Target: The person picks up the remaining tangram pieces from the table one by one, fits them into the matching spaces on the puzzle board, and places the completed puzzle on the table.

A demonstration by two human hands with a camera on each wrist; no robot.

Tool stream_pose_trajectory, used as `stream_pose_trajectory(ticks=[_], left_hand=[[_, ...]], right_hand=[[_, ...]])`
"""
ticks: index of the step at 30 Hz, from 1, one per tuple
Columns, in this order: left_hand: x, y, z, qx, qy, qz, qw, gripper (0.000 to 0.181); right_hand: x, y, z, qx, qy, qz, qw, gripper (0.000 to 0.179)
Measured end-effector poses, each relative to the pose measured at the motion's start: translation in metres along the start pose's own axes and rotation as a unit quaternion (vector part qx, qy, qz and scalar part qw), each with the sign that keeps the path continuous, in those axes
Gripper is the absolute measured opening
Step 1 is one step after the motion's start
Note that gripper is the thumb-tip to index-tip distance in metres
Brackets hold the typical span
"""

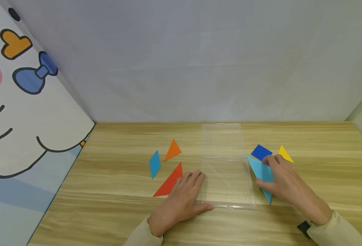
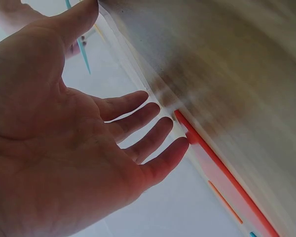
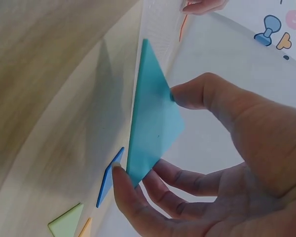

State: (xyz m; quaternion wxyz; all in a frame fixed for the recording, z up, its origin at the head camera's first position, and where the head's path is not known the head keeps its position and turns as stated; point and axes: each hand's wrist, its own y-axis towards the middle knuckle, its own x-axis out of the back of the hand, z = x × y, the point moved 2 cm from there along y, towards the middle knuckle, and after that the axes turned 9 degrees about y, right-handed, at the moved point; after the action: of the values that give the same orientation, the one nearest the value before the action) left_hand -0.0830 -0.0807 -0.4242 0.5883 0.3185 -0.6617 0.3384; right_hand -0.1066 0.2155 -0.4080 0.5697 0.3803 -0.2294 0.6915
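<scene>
My right hand [image 1: 286, 181] grips a light blue triangle [image 3: 155, 113] between thumb and fingers. The triangle is raised and tilted, its shadow falling on the table in the right wrist view. A clear plastic tray [image 1: 242, 201] with a diagonal line lies left of it. At the tray's left edge is my left hand [image 1: 182, 200], fingers extended and thumb by the near left corner; its palm shows bare in the left wrist view. A red triangle [image 1: 171, 182] lies next to those fingers, partly covered in the head view.
Left of the tray lie an orange triangle [image 1: 173, 150] and a blue parallelogram [image 1: 155, 164]. Beyond my right hand are a dark blue piece [image 1: 260, 152], a yellow triangle [image 1: 284, 154] and a light green piece [image 3: 68, 221]. A black object [image 1: 304, 228] sits by the right sleeve.
</scene>
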Motion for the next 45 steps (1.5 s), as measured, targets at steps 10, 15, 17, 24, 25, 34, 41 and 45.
stream_pose_trajectory(ticks=[10, 15, 17, 24, 25, 34, 41, 45], left_hand=[[0.0, 0.001, 0.0, 0.001, 0.001, 0.001, 1.0, 0.085], [0.0, 0.001, 0.0, 0.002, 0.001, 0.001, 1.0, 0.085], [0.0, 0.001, 0.0, 0.001, 0.003, 0.001, 1.0, 0.085], [0.0, 0.001, 0.0, 0.001, 0.011, -0.001, 0.9999, 0.083], [0.0, 0.001, 0.0, 0.001, 0.011, -0.001, 0.9999, 0.083], [0.0, 0.001, 0.001, -0.004, -0.002, 0.006, 1.0, 0.084], [0.004, 0.001, 0.008, -0.015, -0.039, 0.032, 0.9986, 0.083], [0.005, 0.001, 0.009, -0.017, -0.045, 0.03, 0.9984, 0.082]], right_hand=[[-0.002, 0.004, 0.008, 0.019, -0.002, -0.008, 0.9998, 0.049], [-0.005, 0.005, 0.013, 0.015, 0.02, -0.004, 0.9997, 0.048], [-0.006, 0.006, 0.016, 0.017, 0.024, 0.001, 0.9996, 0.048], [-0.012, 0.01, 0.023, 0.033, 0.02, 0.012, 0.9992, 0.048], [-0.013, 0.01, 0.024, 0.035, 0.019, 0.013, 0.9991, 0.049], [-0.02, 0.012, 0.034, 0.04, 0.02, 0.013, 0.9989, 0.043], [-0.025, 0.014, 0.04, 0.024, 0.028, 0.02, 0.9991, 0.045], [-0.029, 0.016, 0.042, 0.031, 0.033, 0.018, 0.9988, 0.045]])
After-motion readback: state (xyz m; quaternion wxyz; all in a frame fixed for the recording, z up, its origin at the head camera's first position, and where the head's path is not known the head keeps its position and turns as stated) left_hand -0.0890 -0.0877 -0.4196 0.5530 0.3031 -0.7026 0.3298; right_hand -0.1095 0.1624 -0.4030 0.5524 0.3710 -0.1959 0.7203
